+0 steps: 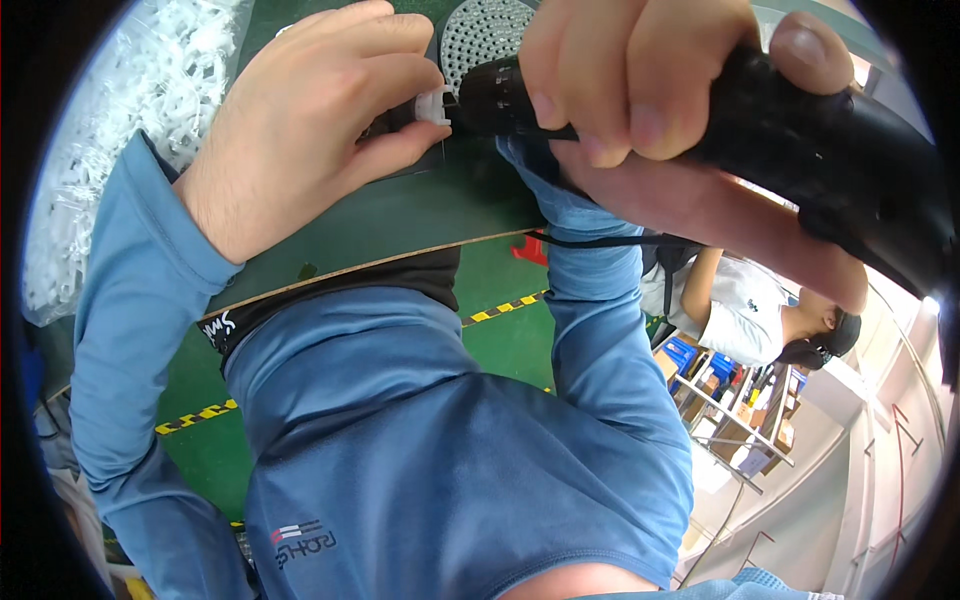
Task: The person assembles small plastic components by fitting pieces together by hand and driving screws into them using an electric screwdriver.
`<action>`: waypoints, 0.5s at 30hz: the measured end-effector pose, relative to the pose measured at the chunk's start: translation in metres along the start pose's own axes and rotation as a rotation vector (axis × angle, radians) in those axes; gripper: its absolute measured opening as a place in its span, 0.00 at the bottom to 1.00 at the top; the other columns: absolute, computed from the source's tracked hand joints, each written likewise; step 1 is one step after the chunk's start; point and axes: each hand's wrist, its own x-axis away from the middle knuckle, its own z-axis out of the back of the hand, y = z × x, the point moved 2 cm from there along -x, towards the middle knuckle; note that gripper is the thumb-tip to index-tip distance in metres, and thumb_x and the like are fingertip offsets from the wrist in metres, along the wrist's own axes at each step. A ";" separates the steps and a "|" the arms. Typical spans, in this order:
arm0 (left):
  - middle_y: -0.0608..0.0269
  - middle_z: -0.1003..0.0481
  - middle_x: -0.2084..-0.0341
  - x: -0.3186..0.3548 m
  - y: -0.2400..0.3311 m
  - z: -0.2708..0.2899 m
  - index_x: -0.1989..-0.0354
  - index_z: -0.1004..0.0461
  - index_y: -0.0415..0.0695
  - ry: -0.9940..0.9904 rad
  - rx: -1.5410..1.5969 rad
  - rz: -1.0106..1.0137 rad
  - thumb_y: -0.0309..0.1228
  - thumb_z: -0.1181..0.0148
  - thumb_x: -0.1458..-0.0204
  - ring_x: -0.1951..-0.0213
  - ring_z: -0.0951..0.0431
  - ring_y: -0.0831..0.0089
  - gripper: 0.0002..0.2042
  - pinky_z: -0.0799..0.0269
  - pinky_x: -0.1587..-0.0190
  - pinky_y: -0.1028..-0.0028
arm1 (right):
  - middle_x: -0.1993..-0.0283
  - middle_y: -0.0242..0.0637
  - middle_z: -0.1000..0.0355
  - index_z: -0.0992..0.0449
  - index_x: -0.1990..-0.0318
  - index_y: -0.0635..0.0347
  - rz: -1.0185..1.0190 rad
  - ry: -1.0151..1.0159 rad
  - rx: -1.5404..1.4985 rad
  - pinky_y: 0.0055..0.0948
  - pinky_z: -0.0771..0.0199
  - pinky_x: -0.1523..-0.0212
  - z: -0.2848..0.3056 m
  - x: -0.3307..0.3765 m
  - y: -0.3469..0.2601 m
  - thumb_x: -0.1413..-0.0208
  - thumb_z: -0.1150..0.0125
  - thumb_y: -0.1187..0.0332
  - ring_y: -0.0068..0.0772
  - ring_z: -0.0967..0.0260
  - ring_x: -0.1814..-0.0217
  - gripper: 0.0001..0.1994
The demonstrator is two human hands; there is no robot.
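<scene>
Between the thumb and fingers of my left hand (310, 115) sits a small white plastic fitting (433, 107), partly covered by the fingertips. My right hand (650, 80) wraps round a black electric screwdriver (800, 135), held sideways with its nose toward the left. The tool's tip is right at the white fitting; whether they touch, I cannot tell. Just behind the two hands lies a round grey disc full of small holes (485, 38). Both hands are above the dark green tabletop (390, 215).
A clear plastic bag of white plastic parts (120, 130) fills the table's left side. The table's near edge (390, 265) runs just before my body. A black strap (610, 240) hangs at the right. Beyond are another person (750, 310) and a shelf with boxes (735, 400).
</scene>
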 end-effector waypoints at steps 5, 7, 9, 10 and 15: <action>0.57 0.26 0.63 -0.004 0.001 0.001 0.59 0.22 0.39 -0.008 0.008 -0.013 0.25 0.30 0.56 0.63 0.29 0.55 0.15 0.32 0.57 0.62 | 0.62 0.46 0.30 0.38 0.36 0.52 0.035 0.199 0.026 0.40 0.31 0.59 -0.014 0.013 -0.007 0.38 0.40 0.40 0.42 0.32 0.65 0.32; 0.57 0.26 0.63 -0.003 -0.001 0.001 0.59 0.22 0.39 -0.047 0.014 0.014 0.25 0.30 0.56 0.63 0.29 0.55 0.15 0.32 0.58 0.62 | 0.62 0.46 0.30 0.38 0.36 0.53 0.009 0.302 0.042 0.40 0.31 0.60 -0.021 0.017 -0.004 0.39 0.38 0.40 0.42 0.32 0.65 0.34; 0.57 0.26 0.63 -0.003 -0.002 0.001 0.59 0.21 0.39 -0.101 -0.009 0.017 0.25 0.30 0.56 0.63 0.29 0.55 0.15 0.32 0.58 0.62 | 0.62 0.46 0.30 0.38 0.36 0.53 0.001 0.368 0.051 0.40 0.31 0.60 -0.026 0.007 0.002 0.39 0.38 0.39 0.42 0.32 0.65 0.35; 0.57 0.26 0.63 -0.003 -0.002 0.000 0.59 0.21 0.39 -0.101 -0.008 0.013 0.25 0.30 0.56 0.63 0.29 0.55 0.15 0.32 0.58 0.62 | 0.63 0.46 0.30 0.38 0.37 0.54 0.138 0.240 0.037 0.38 0.31 0.62 -0.023 -0.004 0.007 0.39 0.39 0.38 0.40 0.32 0.67 0.35; 0.57 0.30 0.67 0.006 -0.005 -0.005 0.61 0.22 0.39 -0.058 -0.001 0.006 0.26 0.29 0.57 0.65 0.30 0.56 0.14 0.33 0.60 0.62 | 0.66 0.44 0.30 0.38 0.37 0.57 0.130 0.375 0.098 0.35 0.28 0.69 -0.032 -0.003 0.011 0.38 0.45 0.32 0.35 0.31 0.72 0.39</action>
